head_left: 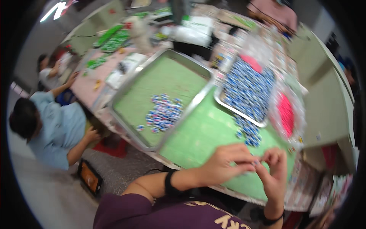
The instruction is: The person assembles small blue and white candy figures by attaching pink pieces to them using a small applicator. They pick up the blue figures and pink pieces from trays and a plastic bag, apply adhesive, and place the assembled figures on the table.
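Close together over the green work mat [183, 141], my left hand [228, 164] and my right hand [273, 173] pinch at one spot. A small bluish-white piece [254, 163] shows between the fingertips, blurred, its kind unclear. Just beyond my hands, loose small blue-and-white pieces [249, 131] spill beside a metal tray [228, 108] heaped with more of the same. To its right lies a clear plastic bag [299, 108] of bright pink small parts [286, 112]. On the left, a large metal tray [139, 143] with a green bottom bears a pile of blue, white and pinkish pieces [164, 112].
A person in a light blue shirt [59, 122] sits at the table's left side; another in pink [276, 15] sits at the far end. Green parts [114, 40] and a white plastic bag [194, 32] lie toward the back. A pale panel [324, 84] stands on the right.
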The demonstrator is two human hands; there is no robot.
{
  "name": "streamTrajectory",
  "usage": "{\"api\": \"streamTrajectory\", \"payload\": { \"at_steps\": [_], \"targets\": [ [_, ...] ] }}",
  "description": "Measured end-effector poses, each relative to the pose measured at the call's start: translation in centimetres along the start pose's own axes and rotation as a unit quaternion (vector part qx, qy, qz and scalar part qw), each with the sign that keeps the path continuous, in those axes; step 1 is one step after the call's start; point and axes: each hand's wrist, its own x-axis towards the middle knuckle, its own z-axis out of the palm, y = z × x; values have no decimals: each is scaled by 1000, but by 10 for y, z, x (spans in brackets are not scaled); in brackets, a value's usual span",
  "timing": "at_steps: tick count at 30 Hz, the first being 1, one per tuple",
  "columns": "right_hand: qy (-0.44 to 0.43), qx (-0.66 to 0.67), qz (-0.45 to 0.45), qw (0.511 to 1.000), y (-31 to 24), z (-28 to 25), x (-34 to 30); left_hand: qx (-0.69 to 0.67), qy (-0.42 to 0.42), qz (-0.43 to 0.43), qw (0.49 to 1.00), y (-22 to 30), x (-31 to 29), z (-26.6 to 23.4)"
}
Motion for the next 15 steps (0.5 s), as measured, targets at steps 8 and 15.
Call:
{"api": "streamTrajectory", "payload": {
  "at_steps": [8, 15],
  "targets": [
    [5, 53, -3, 999, 17, -43, -2, -54, 44, -84, 994, 10, -15, -43],
    [63, -133, 38, 988, 43, -92, -2, 140, 248, -91, 954, 4, -29, -122]
  ]
}}
